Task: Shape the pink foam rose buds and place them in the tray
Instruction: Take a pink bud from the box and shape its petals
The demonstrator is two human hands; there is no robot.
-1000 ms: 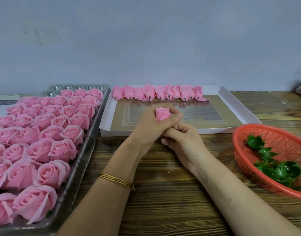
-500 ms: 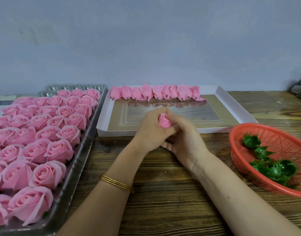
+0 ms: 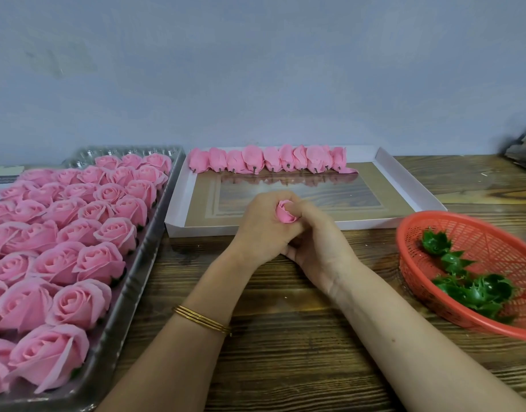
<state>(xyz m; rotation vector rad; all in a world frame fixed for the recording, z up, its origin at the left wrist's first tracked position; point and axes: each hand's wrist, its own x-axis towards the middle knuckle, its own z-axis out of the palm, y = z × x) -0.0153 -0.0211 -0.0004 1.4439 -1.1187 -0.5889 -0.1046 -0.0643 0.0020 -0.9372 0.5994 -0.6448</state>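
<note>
Rose bud [image 3: 286, 215] — in both hands [image 3: 263, 231]

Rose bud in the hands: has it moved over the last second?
Yes. The rose bud has sunk slightly toward the near rim of the white tray, and now sits tucked lower between the left hand and the right hand.

No readable text, label, brand, number or sign shows anywhere.

Rose bud [image 3: 286, 215] lower, perhaps more tilted.
</note>
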